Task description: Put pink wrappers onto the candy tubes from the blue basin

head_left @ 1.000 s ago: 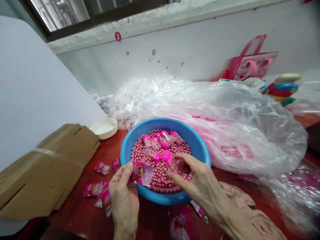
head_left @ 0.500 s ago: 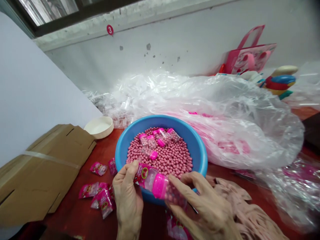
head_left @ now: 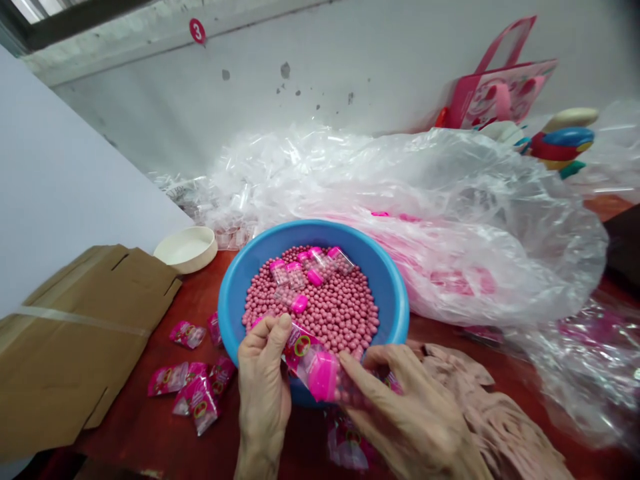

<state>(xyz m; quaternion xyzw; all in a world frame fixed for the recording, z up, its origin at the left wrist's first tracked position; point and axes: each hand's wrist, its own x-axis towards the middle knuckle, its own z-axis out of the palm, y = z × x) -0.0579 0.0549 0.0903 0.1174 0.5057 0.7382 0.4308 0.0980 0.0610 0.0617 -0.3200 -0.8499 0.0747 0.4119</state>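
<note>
My left hand (head_left: pixel 263 393) pinches a small pink printed plastic packet (head_left: pixel 302 347) between thumb and fingers. In my right hand (head_left: pixel 423 420) is a small jar (head_left: pixel 324 377) with a bright pink cap and pink balls inside; its cap end points left and is at the packet's mouth, seemingly inside it. Fingers cover much of the jar. Both are held over the near rim of a blue basin (head_left: pixel 401 313). Pink balls (head_left: pixel 345 310) fill the basin's lower part, and several pink-capped clear jars (head_left: pixel 295 273) lie on them.
Several filled pink packets (head_left: pixel 200 400) lie left of the basin, beside a cardboard box (head_left: pixel 95 327). A shallow white dish (head_left: pixel 186 250) sits behind them. Large clear plastic bags (head_left: pixel 475 233) spread along the wall. Right of my hands is a crumpled beige cloth (head_left: pixel 495 407).
The jar's pink cap and the packet have come closer, the cap now reaching the printed part. The whole view has shifted slightly, with the background moving up and left.
</note>
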